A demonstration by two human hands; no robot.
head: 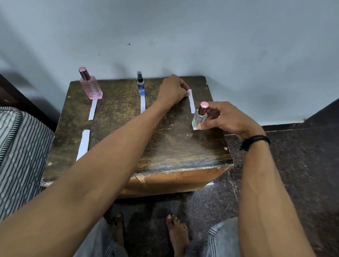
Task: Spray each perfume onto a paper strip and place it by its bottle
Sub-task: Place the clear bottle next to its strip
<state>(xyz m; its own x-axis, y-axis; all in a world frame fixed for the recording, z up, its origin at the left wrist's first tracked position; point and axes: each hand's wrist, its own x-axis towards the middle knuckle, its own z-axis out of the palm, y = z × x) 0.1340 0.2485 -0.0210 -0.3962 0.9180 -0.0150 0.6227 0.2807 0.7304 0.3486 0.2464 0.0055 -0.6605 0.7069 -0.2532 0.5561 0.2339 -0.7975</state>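
Head view: I've got the left hand (173, 90) stretched forward, fingers curled, pinching the far end of a paper strip (192, 103) lying flat on the table (164, 143). Just right of it, the right hand (225, 118) grips the clear bottle (199, 118), upright beside the strip's near end. Left of both hands stand the blue bottle (141, 84) and the pink bottle (90, 85).

Both forearms are bare up to the frame's edge. A black corded bracelet (256, 140), several strands with a small knotted tassel, circles the wrist just behind the right hand (227, 119). Light grey jeans (222, 247) with stitched seams cover both legs. The right foot (178, 234) is bare, its toenails pale; the left foot (118, 227) lies in shadow.
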